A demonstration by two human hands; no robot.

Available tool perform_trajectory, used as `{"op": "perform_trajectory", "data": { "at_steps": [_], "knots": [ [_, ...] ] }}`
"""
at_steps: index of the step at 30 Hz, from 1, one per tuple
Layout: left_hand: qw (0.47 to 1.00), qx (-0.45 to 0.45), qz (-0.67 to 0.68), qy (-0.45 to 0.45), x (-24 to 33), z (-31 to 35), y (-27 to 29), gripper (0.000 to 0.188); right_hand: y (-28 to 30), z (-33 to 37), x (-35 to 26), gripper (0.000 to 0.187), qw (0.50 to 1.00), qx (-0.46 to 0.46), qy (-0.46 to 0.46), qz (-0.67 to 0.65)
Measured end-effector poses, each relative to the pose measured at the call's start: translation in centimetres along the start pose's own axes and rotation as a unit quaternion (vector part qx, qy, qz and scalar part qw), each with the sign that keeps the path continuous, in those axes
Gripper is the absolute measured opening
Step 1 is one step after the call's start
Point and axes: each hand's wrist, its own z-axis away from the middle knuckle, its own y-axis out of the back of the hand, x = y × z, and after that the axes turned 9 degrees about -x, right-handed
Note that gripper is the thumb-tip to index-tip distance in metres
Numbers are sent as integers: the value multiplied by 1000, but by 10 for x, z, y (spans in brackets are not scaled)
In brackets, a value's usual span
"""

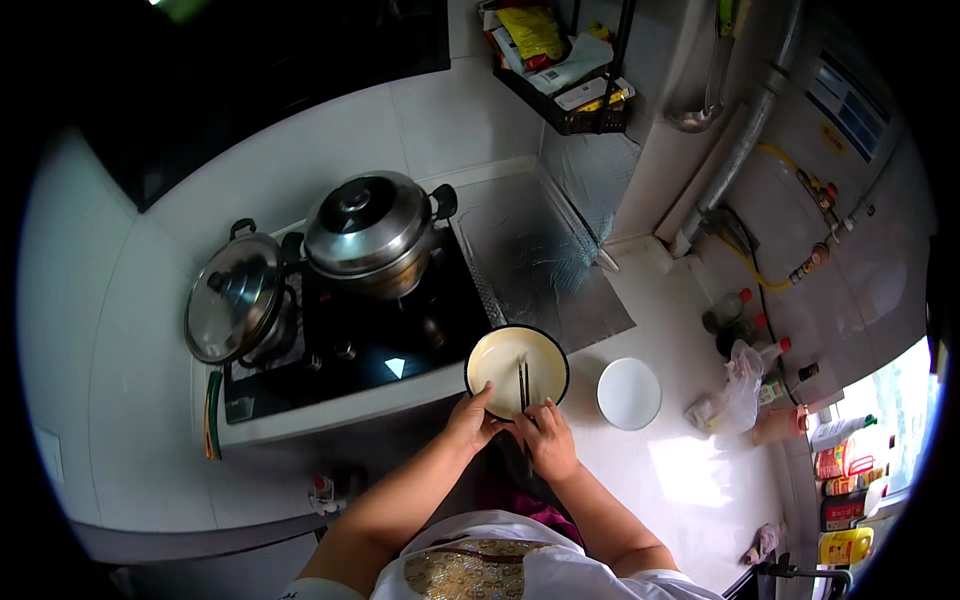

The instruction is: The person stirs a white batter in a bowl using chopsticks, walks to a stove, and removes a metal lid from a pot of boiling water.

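A cream-coloured bowl [492, 358] with a dark rim is held in front of me, at the counter's near edge. My left hand [470, 422] grips its near left rim, with the thumb over the edge. Closed around a pair of dark chopsticks [523, 382], my right hand [547, 440] is at the near right rim, and the tips reach down into the bowl. What the bowl contains, if anything, is hard to make out; its inside looks pale. To its right, a white bowl [629, 393] stands on the counter.
A lidded steel pot [368, 230] and a glass-lidded pan [236, 300] sit on the black stove [430, 330]. Several bottles [728, 310] and a plastic bag [735, 390] line the right wall. Above hangs a black rack [590, 122] of packets, with a ladle [697, 118] beside it.
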Motion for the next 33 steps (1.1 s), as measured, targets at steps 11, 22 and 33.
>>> {"op": "perform_trajectory", "data": {
  "at_steps": [11, 22, 33],
  "knots": [
    [997, 74, -30, 23, 10, -137, -4, 34, -53, -47, 104, 25, 997, -43, -49, 49],
    [992, 94, -57, 60, 30, -161, -2, 30, -53, -65, 97, 43, 985, -83, -115, 96],
    [923, 58, -234, -300, 135, -23, -49, 28, 8, -179, 32, 35, 993, 102, -27, 60]
  ]
}}
